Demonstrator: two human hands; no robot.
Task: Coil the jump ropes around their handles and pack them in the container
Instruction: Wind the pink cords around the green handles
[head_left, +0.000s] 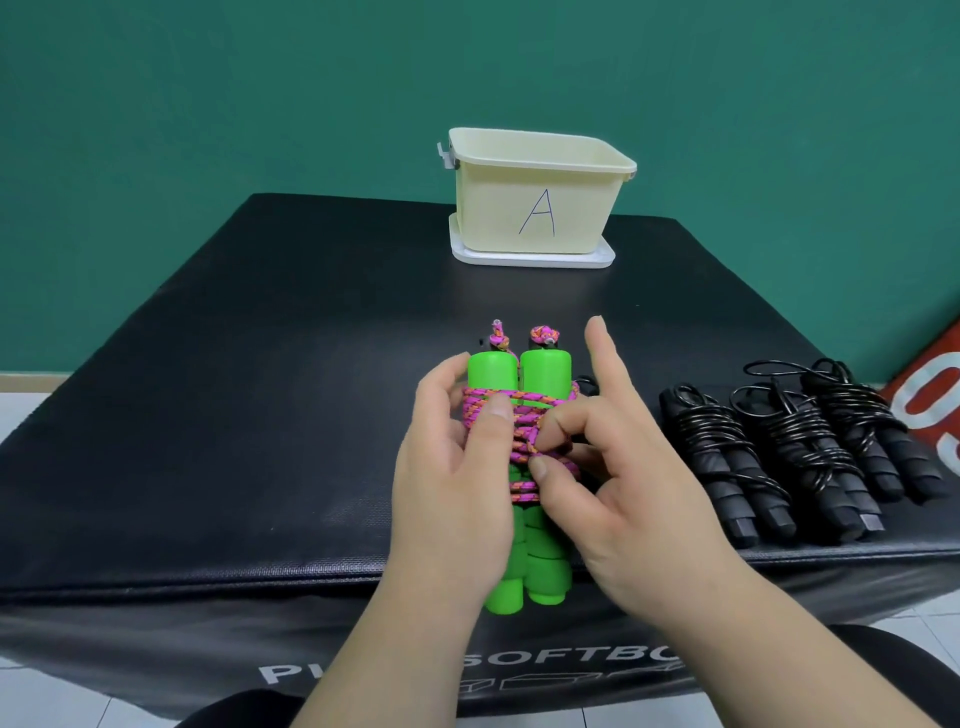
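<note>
I'm finishing the coil: my left hand (457, 467) grips the green handles (540, 374) near the front edge, and my right hand (613, 467) pinches the pink rope (524, 415). Next, I judge, comes tucking the end, then carrying it to the far container (540, 208).

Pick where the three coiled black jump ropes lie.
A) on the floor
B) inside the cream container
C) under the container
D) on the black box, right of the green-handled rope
D: the black jump ropes lie side by side on the black box, right of the green-handled rope, apart from the container at the back.
</note>
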